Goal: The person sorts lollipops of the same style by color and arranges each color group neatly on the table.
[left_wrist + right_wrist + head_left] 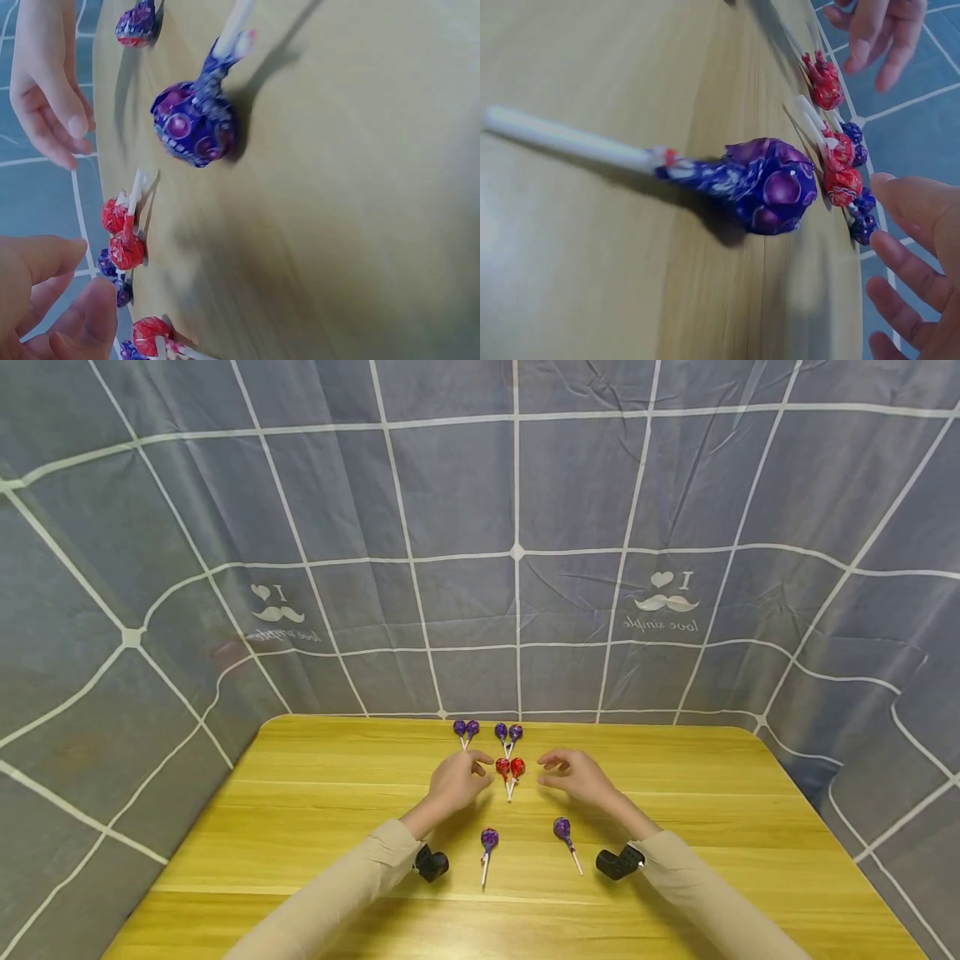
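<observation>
Two red-wrapped lollipops (pixel 503 767) lie side by side on the table with their sticks crossing, between my two hands. My left hand (pixel 459 779) hovers just to their left, fingers loosely bent and holding nothing. On their right my right hand (pixel 576 776) is held the same way, thumb and fingers apart. The right wrist view shows another red lollipop pair (pixel 826 84) near the left hand, which the left hand hides in the head view. Closer to me lie two single purple lollipops, the left one (pixel 489 838) and the right one (pixel 562 828).
Toward the table's back edge lie two pairs of purple lollipops, one left (pixel 466 727) and one right (pixel 508 732). A grey curtain with white lines (pixel 465 602) hangs around the wooden table (pixel 315 827). Black cameras (pixel 431 864) sit on both wrists.
</observation>
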Demonstrator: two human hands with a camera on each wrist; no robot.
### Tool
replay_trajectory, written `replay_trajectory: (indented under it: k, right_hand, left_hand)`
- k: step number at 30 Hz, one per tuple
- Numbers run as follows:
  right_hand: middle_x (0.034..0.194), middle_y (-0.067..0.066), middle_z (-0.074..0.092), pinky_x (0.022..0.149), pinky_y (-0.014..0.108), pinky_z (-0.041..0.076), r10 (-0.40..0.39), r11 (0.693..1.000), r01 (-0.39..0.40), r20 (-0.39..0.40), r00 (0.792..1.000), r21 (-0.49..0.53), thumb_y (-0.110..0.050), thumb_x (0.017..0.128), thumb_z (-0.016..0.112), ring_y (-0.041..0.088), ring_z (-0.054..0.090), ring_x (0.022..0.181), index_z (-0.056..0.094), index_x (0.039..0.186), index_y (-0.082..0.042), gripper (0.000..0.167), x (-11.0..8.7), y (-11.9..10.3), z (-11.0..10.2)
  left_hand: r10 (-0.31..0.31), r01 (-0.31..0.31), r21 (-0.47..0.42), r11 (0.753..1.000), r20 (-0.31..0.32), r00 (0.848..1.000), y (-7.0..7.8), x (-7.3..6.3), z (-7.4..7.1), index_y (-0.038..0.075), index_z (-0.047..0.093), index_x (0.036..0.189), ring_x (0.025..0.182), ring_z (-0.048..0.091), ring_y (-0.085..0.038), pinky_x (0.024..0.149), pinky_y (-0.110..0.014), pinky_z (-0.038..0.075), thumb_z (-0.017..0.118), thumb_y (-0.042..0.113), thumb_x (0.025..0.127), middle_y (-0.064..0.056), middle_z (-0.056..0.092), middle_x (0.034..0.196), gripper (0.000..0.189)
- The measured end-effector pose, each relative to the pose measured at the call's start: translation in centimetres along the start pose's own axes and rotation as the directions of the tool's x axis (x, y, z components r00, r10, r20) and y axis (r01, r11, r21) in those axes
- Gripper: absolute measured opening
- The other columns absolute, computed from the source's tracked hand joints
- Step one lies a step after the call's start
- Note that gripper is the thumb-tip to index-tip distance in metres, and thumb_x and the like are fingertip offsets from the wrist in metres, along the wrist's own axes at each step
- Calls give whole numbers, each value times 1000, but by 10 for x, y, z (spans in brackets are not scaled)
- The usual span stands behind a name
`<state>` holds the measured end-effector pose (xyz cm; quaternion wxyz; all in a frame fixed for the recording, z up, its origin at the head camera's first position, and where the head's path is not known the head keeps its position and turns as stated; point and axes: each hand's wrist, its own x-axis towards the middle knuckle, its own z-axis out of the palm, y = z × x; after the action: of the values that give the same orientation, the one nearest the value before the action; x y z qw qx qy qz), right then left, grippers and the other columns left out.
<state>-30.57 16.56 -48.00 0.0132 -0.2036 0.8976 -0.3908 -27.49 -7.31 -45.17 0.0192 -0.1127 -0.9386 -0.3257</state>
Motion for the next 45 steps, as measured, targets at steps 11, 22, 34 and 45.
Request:
replay_trajectory:
  k: [11, 22, 34, 45]
  right_hand:
    - [104, 12, 71, 85, 40, 50, -56, 998, 57, 37, 998, -39, -20, 86, 72, 25, 62, 94, 68, 111, -2, 31, -34, 3, -12]
    - [106, 10, 70, 79, 32, 50, -15, 1000, 15, 51, 999, 0, -24, 84, 73, 19, 61, 91, 67, 113, -6, 34, -55, 1, -14]
    - [106, 9, 69, 72, 22, 49, -1, 999, -3, 99, 995, 40, -21, 85, 73, 9, 58, 83, 65, 115, -4, 36, -72, 5, -9]
    - [107, 10, 69, 70, 20, 48, -15, 997, 3, 153, 988, 80, -21, 83, 74, 4, 57, 81, 66, 112, -4, 35, -74, 8, -8]
  left_hand:
    - [25, -25, -26, 999, -1, 1000, -5, -27, -11, 10, 70, 110, 74, 66, -20, 48, -23, 38, 72, 17, 85, -7, 74, 92, 26]
    - [35, -23, -160, 987, 73, 997, -10, -50, -10, 5, 68, 113, 49, 45, -7, 45, -21, 34, 69, 14, 86, -11, 72, 94, 28]
    - [85, -45, -260, 965, 143, 986, -18, -70, 2, 1, 65, 115, 73, 67, -23, 55, -22, 46, 73, 16, 84, -16, 70, 100, 35]
    - [104, -67, -219, 973, 162, 981, -15, -72, 11, 3, 68, 111, 89, 64, -26, 76, -33, 47, 79, 17, 78, -8, 71, 94, 37]
